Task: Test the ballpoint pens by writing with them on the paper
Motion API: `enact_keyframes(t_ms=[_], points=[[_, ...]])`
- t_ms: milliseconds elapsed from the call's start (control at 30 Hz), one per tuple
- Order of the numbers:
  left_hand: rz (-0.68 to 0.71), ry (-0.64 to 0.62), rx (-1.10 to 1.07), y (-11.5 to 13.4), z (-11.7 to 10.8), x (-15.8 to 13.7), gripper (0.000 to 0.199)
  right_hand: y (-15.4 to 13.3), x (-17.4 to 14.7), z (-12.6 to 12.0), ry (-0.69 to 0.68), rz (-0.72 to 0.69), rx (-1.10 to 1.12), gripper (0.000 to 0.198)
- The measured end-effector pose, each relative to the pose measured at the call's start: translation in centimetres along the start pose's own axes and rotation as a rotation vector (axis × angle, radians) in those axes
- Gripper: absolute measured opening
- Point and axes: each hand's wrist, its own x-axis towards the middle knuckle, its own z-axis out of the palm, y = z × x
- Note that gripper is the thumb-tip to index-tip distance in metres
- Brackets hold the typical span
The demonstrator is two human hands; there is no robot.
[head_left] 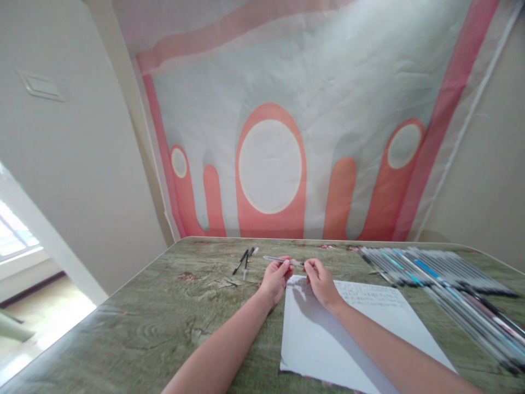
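You have a slim, clear-barrelled pen (271, 258) raised in front of you, above the far left corner of the white paper (348, 339). Your left hand (278, 278) grasps its barrel between thumb and fingers; your right hand (321, 280) pinches at its dark end. Your right forearm slants across the paper, hiding part of the sheet and laying a soft shadow on it, while your left forearm reaches over the desk (143, 334) beside it. Just left of your left hand lies a small cluster of black and clear pen pieces (241, 261), too small to tell apart fully. To the right, near the paper, a broad row of pens (455, 268) spreads side by side, thin and grey with dark ends, a few blue or turquoise among them; more run toward you along the right side.

The paper is flat and smooth, with rows of handwriting near its far edge, too blurred to read. The desk has a grey-green wood-grain surface with reddish patches. Behind it hangs a creased backdrop (369, 71) printed with rounded pink and orange columns and pale ovals.
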Motion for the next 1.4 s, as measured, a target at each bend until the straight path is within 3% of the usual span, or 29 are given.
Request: enact_keyframes(t_ms=[500, 733, 1000, 1200, 1400], points=[[-0.002, -0.022, 0.025, -0.05, 0.01, -0.02, 0.027, 0.06, 0.08, 0.01, -0.019, -0.025, -0.042, 0.026], [-0.007, -0.027, 0.048, -0.04, 0.20, -0.19, 0.028, 0.12, 0.17, -0.06, -0.037, 0.042, -0.020, 0.041], [-0.013, -0.001, 0.026, 0.05, 0.15, -0.12, 0.024, -0.24, 0.11, -0.08, -0.022, 0.023, 0.061, 0.031], [-0.010, -0.022, 0.045, 0.02, 0.23, -0.24, 0.025, -0.15, 0.14, -0.16, -0.031, 0.047, -0.004, 0.043], [-0.013, -0.009, 0.035, -0.06, 0.20, -0.14, 0.024, -0.18, 0.13, -0.03, -0.019, 0.046, 0.064, 0.032]])
